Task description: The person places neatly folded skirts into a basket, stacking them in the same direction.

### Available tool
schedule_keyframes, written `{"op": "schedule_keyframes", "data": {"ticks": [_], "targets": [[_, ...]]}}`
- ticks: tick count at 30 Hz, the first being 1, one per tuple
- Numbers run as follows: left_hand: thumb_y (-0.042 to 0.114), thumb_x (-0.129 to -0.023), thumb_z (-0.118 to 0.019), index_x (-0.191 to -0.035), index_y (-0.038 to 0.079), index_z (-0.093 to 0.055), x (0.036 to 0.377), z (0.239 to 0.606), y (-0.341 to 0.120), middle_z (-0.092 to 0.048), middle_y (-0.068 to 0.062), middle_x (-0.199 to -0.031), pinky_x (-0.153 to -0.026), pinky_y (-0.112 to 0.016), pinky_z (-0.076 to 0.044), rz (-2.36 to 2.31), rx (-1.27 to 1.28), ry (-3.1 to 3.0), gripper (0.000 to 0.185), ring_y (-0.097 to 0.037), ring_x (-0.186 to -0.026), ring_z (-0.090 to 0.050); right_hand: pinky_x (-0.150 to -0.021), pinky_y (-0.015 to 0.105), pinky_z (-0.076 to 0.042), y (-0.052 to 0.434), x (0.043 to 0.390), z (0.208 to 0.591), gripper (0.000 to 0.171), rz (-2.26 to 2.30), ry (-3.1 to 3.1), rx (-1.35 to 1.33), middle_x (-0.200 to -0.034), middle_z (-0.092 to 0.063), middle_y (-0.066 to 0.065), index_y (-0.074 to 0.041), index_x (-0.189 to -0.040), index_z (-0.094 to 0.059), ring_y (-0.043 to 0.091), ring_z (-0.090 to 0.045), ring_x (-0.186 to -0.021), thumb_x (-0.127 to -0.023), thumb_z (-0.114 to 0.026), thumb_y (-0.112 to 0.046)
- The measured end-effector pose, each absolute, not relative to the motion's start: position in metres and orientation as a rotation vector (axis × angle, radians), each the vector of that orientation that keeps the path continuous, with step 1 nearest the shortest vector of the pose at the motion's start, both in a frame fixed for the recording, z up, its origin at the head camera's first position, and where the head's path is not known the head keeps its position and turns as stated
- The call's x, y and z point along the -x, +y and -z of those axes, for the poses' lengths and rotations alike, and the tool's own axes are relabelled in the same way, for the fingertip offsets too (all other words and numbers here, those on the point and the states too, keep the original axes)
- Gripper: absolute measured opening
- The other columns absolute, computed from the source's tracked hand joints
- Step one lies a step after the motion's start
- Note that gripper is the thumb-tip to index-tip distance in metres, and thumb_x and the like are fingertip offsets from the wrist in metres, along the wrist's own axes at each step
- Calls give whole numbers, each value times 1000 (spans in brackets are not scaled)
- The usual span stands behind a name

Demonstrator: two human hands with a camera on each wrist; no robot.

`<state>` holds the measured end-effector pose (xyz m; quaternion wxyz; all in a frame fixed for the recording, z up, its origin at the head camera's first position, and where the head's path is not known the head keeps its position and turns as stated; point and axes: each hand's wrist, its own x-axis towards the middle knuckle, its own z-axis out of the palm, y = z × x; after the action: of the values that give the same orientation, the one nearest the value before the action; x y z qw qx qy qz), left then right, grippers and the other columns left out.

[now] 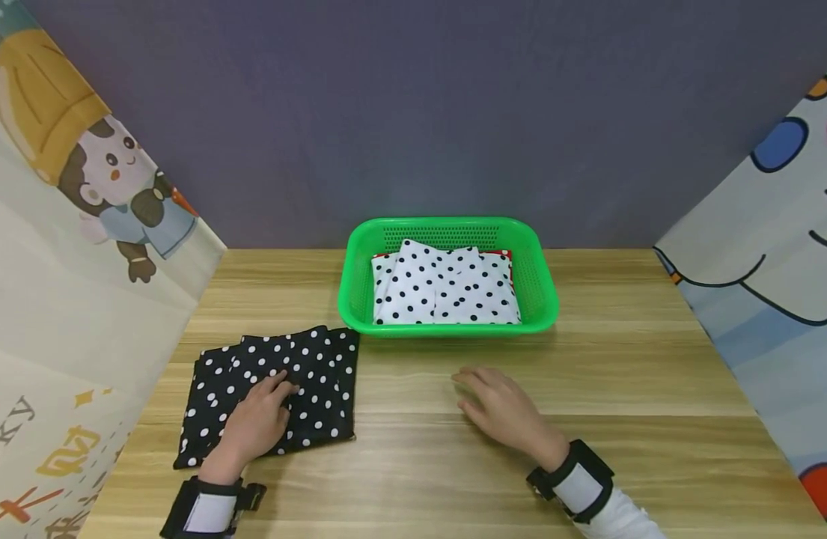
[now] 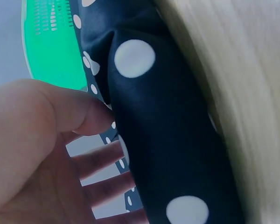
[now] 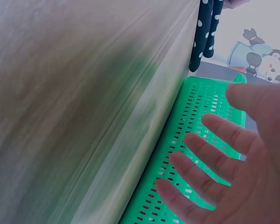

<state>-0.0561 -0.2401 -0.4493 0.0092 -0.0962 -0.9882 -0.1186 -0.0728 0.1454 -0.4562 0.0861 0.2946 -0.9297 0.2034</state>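
A folded black cloth with white dots (image 1: pixel 319 412) lies in uneven layers on the left of the table. My left hand (image 1: pixel 254 419) rests on top of it, fingers extended over the dots. In the left wrist view the thumb (image 2: pixel 91 114) touches the cloth's puffed edge, and the other fingertips are hidden behind that fold. My right hand (image 1: pixel 501 408) hovers over the wood in front of the basket, holding nothing; its fingers (image 3: pixel 214 158) are spread and relaxed. Folded white cloth with black dots (image 1: pixel 447 288) sits inside the green basket (image 1: pixel 548 299).
The green basket stands at the back middle of the wooden table (image 1: pixel 622 389), near the dark back panel (image 1: pixel 440 120). A bit of red edging (image 1: pixel 511 262) shows by the white cloth. Printed cartoon panels flank the table on both sides.
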Motion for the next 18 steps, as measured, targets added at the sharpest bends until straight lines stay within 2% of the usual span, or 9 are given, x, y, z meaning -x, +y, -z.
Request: {"op": "schedule_keyframes", "data": {"ticks": [18], "targets": [[3, -77, -63, -105, 12, -68, 39, 444, -205, -52, -16, -128, -90, -53, -44, 417, 423, -3133, 29, -38, -117, -49, -91, 43, -46, 131, 70, 452, 42, -634, -2826, -934, -121, -58, 9, -12, -120, -59, 25, -56, -109, -82, -68, -26]]}}
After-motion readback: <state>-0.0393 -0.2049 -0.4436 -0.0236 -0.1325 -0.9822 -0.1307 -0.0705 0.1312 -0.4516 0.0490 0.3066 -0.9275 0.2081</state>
